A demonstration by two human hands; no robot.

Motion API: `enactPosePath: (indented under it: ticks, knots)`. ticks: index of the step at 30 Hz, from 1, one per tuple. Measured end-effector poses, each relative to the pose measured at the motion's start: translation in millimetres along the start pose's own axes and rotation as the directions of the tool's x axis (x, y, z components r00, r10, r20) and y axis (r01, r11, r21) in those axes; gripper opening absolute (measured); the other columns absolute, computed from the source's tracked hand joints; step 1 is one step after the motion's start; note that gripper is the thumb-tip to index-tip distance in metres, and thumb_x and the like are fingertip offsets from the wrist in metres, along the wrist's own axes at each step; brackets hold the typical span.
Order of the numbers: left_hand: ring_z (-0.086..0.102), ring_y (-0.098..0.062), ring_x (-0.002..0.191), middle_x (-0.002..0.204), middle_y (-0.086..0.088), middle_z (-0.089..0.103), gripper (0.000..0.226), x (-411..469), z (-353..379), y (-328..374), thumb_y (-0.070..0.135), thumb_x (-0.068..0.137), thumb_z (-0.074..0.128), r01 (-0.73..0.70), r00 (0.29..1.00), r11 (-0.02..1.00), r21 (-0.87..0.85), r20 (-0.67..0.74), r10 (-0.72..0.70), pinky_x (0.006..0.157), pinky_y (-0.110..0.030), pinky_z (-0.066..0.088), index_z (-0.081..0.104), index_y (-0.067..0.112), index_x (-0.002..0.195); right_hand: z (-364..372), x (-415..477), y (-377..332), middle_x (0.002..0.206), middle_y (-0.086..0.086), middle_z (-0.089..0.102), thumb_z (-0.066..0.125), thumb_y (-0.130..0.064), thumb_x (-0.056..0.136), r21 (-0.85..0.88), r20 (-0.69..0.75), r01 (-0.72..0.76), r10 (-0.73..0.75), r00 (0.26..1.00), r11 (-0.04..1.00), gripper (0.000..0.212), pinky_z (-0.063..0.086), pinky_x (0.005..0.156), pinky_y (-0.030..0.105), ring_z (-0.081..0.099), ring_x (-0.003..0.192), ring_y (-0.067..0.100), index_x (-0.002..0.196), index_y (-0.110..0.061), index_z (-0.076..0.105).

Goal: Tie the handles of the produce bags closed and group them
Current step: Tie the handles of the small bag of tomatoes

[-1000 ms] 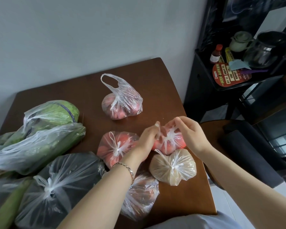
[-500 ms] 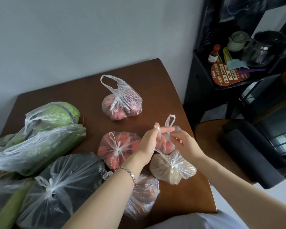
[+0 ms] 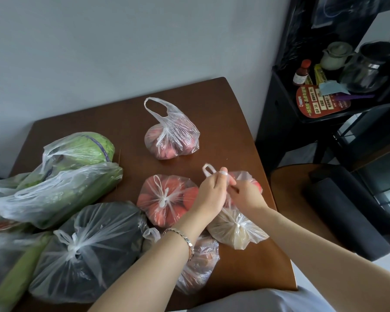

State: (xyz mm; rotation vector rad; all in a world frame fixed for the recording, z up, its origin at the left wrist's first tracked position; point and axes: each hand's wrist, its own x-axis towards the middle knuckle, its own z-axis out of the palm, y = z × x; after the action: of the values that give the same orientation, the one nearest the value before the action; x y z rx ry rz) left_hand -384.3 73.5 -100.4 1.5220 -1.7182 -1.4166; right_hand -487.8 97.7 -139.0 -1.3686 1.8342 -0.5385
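Gripping the twisted handles of a small bag of red produce (image 3: pixel 245 179), both hands meet over the right side of the brown bench (image 3: pixel 212 109). The left hand (image 3: pixel 209 194) has its fingers closed on one handle, whose loop (image 3: pixel 208 170) sticks up past the thumb. The right hand (image 3: pixel 245 197) pinches the other handle, fingers closed on the plastic just beside the left hand's fingertips. A metal bracelet (image 3: pixel 185 238) circles the left wrist.

That small bag sits at the bench's right edge, mostly hidden by the hands. Touching it on the near side lies a knotted bag of pale produce (image 3: pixel 236 230). Just to the left is a knotted bag of tomatoes (image 3: pixel 167 199). Farther back, standing apart, a bag of reddish produce (image 3: pixel 171 140) has one handle loop open and upright. Under the left forearm a further clear bag (image 3: pixel 200 266) lies near the front edge; what it holds is unclear.

On the left side, a knotted bag of dark produce (image 3: pixel 88 248) lies against bags of green vegetables (image 3: pixel 61 183), one holding a pale green cabbage (image 3: pixel 88 147).

A black shelf (image 3: pixel 279 122) stands to the right of the bench, carrying a kettle (image 3: pixel 374 66), a small bottle (image 3: pixel 301 73) and a red card (image 3: pixel 320 102).
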Motion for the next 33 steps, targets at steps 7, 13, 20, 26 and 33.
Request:
enactPosePath:
  ticks: [7,13,20,26,33]
  knots:
    - [0.057,-0.001,0.062,0.070,0.004,0.059,0.029,10.5,-1.6,6.2,0.006,0.094,0.038,0.032,0.993,0.986,-0.164,0.113,-0.014,0.065,-0.014,0.045,0.063,-0.004,0.081,-3.0,-6.1,2.9,0.055,-0.011,0.039,0.051,-0.016,0.092,0.001,0.015,0.126,-0.126,0.992,0.992,0.040,0.028,0.050,0.015,0.038,0.050,0.004,0.055,-0.024,0.039]
    - [0.053,-0.018,0.114,0.126,-0.002,0.052,0.039,7.2,-4.1,-17.3,0.012,0.096,0.039,-0.094,0.984,0.885,0.457,0.180,0.011,0.098,-0.031,0.043,0.040,0.015,0.135,-0.1,-7.7,12.7,0.055,-0.001,0.034,0.046,-0.026,0.095,0.145,-0.038,0.020,-0.015,0.999,0.989,0.049,0.024,0.047,0.018,0.030,0.046,0.009,0.050,-0.008,0.042]
    - [0.053,-0.025,0.100,0.106,-0.011,0.053,0.029,7.3,3.9,-30.9,0.002,0.094,0.041,-0.263,0.965,0.774,0.577,0.173,0.199,0.083,-0.029,0.043,0.060,0.004,0.116,-5.9,-10.1,13.0,0.079,0.019,0.064,0.050,-0.028,0.093,0.223,-0.096,0.013,0.008,0.995,0.975,0.034,0.046,0.067,0.039,0.059,0.073,0.035,0.088,0.002,0.066]
    - [0.060,-0.027,0.099,0.111,-0.008,0.061,0.029,3.8,7.4,-23.9,0.016,0.097,0.041,-0.191,0.982,0.781,0.595,0.107,0.158,0.078,-0.034,0.045,0.060,0.008,0.117,-1.2,-13.1,20.7,0.067,0.000,0.062,0.049,-0.017,0.094,0.223,-0.205,-0.036,0.083,0.975,0.974,0.019,0.032,0.049,0.016,0.048,0.053,0.013,0.094,-0.007,0.065]
    - [0.063,-0.019,0.082,0.111,0.003,0.069,0.034,6.1,-3.0,-20.7,0.018,0.093,0.040,0.014,0.996,0.906,0.422,0.071,-0.048,0.071,-0.029,0.049,0.059,0.026,0.121,-0.2,-8.7,16.5,0.083,0.011,0.070,0.049,-0.019,0.094,0.331,-0.267,-0.045,0.139,0.953,0.943,0.023,0.049,0.066,0.033,0.063,0.071,0.022,0.093,-0.005,0.067]
